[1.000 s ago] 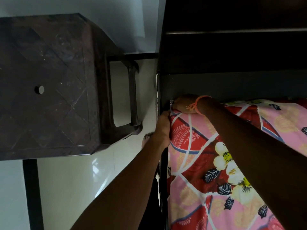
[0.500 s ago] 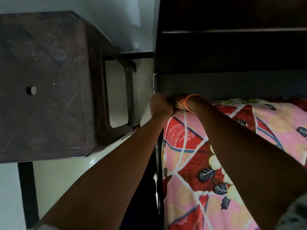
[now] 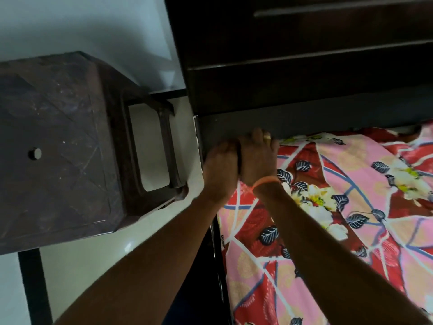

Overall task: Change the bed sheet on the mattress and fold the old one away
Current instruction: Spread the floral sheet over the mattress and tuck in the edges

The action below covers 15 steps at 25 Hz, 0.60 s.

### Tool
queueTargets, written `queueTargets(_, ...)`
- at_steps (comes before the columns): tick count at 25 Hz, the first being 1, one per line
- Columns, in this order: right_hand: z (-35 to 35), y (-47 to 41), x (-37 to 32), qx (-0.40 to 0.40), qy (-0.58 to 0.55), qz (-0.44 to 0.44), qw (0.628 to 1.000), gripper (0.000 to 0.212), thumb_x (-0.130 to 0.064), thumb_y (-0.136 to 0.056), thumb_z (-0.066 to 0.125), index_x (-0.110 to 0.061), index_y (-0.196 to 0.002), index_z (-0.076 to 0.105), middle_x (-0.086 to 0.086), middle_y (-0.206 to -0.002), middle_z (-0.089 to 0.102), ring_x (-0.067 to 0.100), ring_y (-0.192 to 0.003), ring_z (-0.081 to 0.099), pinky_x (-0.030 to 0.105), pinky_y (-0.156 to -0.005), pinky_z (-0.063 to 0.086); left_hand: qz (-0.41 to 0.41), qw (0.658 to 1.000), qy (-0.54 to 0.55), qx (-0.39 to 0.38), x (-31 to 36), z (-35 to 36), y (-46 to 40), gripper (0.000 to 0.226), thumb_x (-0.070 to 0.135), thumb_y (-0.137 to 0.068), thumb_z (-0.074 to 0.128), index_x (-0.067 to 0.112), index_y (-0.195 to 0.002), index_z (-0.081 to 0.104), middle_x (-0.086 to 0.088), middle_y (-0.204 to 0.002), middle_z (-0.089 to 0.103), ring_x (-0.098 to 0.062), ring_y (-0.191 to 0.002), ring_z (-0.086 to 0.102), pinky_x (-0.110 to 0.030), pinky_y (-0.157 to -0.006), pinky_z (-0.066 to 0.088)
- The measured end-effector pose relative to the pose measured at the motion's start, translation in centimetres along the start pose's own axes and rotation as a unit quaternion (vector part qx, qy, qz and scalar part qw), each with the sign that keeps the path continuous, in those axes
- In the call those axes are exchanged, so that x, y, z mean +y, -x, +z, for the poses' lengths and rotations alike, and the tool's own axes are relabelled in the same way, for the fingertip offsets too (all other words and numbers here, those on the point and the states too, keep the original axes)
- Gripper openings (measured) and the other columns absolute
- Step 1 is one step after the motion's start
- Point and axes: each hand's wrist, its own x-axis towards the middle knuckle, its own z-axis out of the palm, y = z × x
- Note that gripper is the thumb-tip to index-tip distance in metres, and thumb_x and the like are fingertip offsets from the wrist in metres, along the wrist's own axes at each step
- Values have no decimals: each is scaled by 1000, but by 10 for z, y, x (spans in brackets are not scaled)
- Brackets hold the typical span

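Observation:
A pink and red floral bed sheet (image 3: 328, 219) covers the mattress on the right. Both hands meet at its far left corner, against the dark headboard (image 3: 304, 118). My left hand (image 3: 219, 170) is curled at the corner's edge, fingers bent down over the side; whether it grips the sheet is hidden. My right hand (image 3: 256, 158), with a ring and an orange thread on the wrist, presses flat on the sheet corner, fingers pointing at the headboard. The mattress under the sheet is hidden.
A dark brown plastic stool (image 3: 58, 148) stands on the pale floor (image 3: 93, 266) left of the bed. The dark bed frame edge (image 3: 216, 266) runs down beside the sheet. A white wall (image 3: 82, 24) is behind the stool.
Both hands shifted slightly along the corner toward the headboard. The right hand went from tucked over the corner to lying flat on it. The view pulled back and tilted.

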Motion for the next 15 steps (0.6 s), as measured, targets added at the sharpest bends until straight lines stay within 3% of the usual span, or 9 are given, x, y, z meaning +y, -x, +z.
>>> queueTargets(1, 1, 25, 13, 43, -24, 35, 998, 36, -25, -85, 62, -15, -120, 57, 16, -129, 49, 37, -118, 48, 52, -104, 35, 70, 997, -18, 7, 13, 6, 18, 25, 21, -91, 59, 8, -111, 67, -11, -110, 69, -27, -101, 66, -36, -90, 53)
queueTargets(3, 5, 83, 36, 55, -69, 98, 991, 47, -30, -94, 54, -11, -136, 46, 19, -145, 38, 37, -135, 35, 53, -113, 23, 109, 991, -67, -43, 34, 14, 58, 53, 32, -95, 56, 4, -139, 51, -17, -144, 51, -35, -136, 45, -45, -116, 35)
queueTargets(5, 9, 140, 53, 4, -104, 109, 989, 58, -34, -100, 37, -9, -151, 24, 16, -159, 16, 32, -148, 14, 49, -120, 12, 99, 983, -108, -106, 48, 14, 96, 68, 38, -99, 47, 4, -154, 26, -21, -161, 21, -37, -150, 14, -50, -122, 17)
queueTargets(8, -4, 209, 69, -104, -162, 147, 970, 68, -30, -99, 38, -11, -155, 4, 10, -162, 1, 28, -150, 5, 47, -119, 16, 89, 964, -124, -217, 70, -10, 132, 75, 44, -99, 41, 6, -157, 12, -19, -164, 4, -38, -151, 1, -47, -122, 9)
queueTargets(10, -19, 242, 77, -181, -211, 201, 939, 74, -25, -95, 49, -11, -155, 8, 12, -162, 10, 30, -147, 17, 45, -115, 27, 41, 951, -102, -290, 80, -33, 144, 72, 33, -99, 51, 9, -156, 15, -18, -163, 12, -37, -151, 13, -44, -120, 18)
queueTargets(12, -37, 267, 78, -229, -273, 265, 896, 66, -27, -95, 53, -7, -150, 23, 19, -151, 34, 33, -136, 38, 39, -107, 36, 5, 949, -60, -310, 89, -61, 155, 49, 23, -98, 49, 13, -144, 36, -16, -146, 42, -34, -136, 41, -46, -109, 41)
queueTargets(15, -88, 310, 71, -180, -357, 340, 851, 52, -27, -95, 57, -6, -140, 40, 20, -129, 58, 34, -121, 54, 35, -96, 43, -6, 963, -31, -267, 116, -116, 174, 23, 19, -95, 48, 10, -115, 56, -11, -111, 61, -29, -107, 58, -43, -86, 51)
